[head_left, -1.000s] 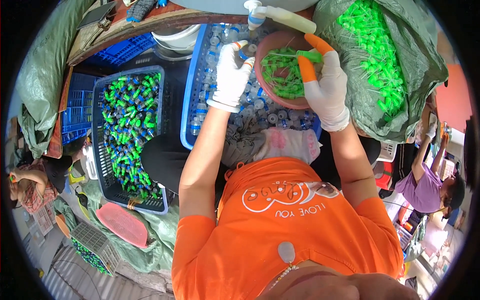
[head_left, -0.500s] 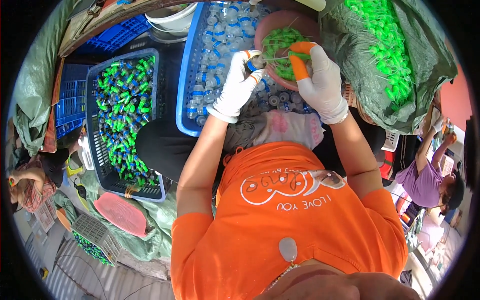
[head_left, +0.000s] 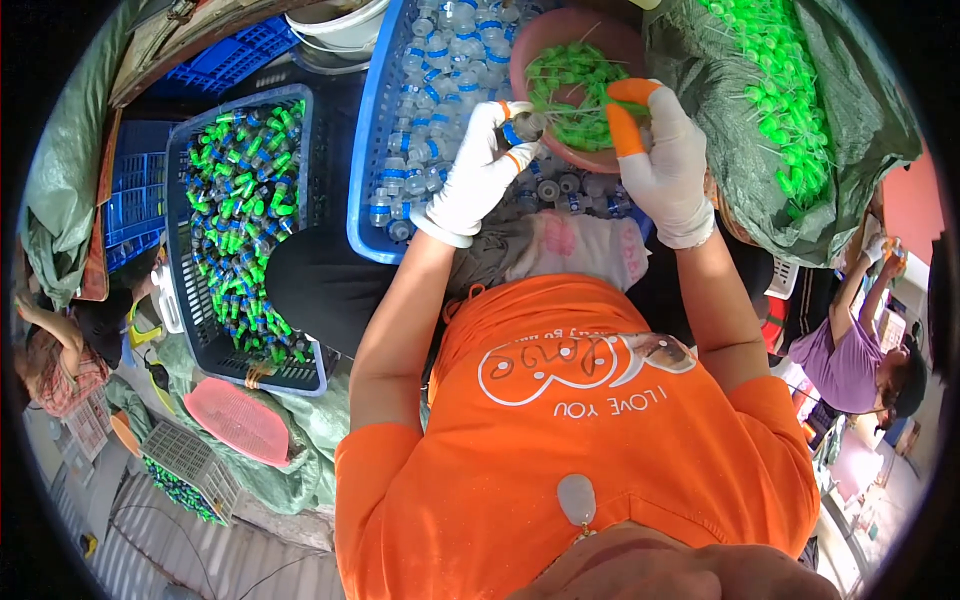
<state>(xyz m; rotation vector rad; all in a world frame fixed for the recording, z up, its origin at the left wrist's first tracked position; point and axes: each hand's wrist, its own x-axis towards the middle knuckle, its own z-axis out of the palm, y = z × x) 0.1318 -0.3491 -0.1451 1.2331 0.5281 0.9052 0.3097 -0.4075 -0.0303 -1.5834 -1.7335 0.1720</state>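
My left hand (head_left: 484,170), in a white glove with orange-trimmed fingertip openings, holds a small clear bottle (head_left: 523,127) with a blue band between thumb and fingers. To its right, my right hand (head_left: 660,160) wears a white glove with orange finger covers. Its thumb and index finger are bent toward each other in a pinch. What lies between them blends into the green pieces behind. Both hands hover over the near rim of a pink bowl (head_left: 630,40) holding green caps with thin pale tubes (head_left: 575,85). Beneath is a blue basket (head_left: 362,150) full of small clear bottles (head_left: 425,130).
At left stands a dark blue crate (head_left: 185,320) of green-capped bottles. A green sack (head_left: 690,130) at right holds bright green caps (head_left: 775,110). A pink basket (head_left: 238,420) lies lower left. Other people work at the far left and at the right, one in a purple top (head_left: 840,365).
My right hand has moved a little to the right, away from the bottle. The pale tube earlier stretching between bottle and fingers is no longer distinct. My left hand keeps its hold on the bottle.
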